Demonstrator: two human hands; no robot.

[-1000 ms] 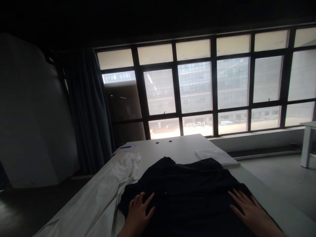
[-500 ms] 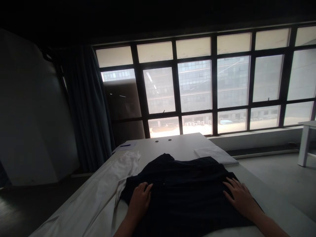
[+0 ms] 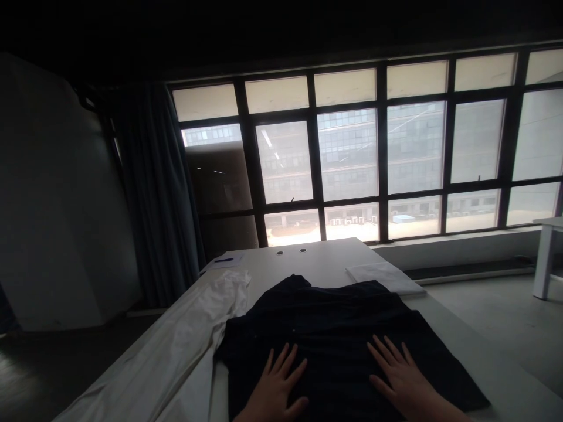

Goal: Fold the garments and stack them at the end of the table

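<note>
A dark shirt [image 3: 334, 316] lies spread over the white table [image 3: 325, 266], its collar end toward the window. My left hand [image 3: 279, 381] rests flat on the lower left of the shirt with its fingers spread. On the right part of the cloth my right hand [image 3: 398, 372] also lies flat, fingers fanned out. Neither hand grips the fabric. The shirt's near edge runs out of view at the bottom.
Crumpled white cloth [image 3: 176, 340] covers the table's left side. A folded white cloth [image 3: 387, 276] lies at the right edge. Paper with a pen [image 3: 224, 259] sits at the far left corner. Another white table [image 3: 545, 252] stands at right.
Both hands have moved inward over the shirt, closer together, and their fingers are now spread wider. The shirt's right side now shows uncovered, with its corner lying out to the right.
</note>
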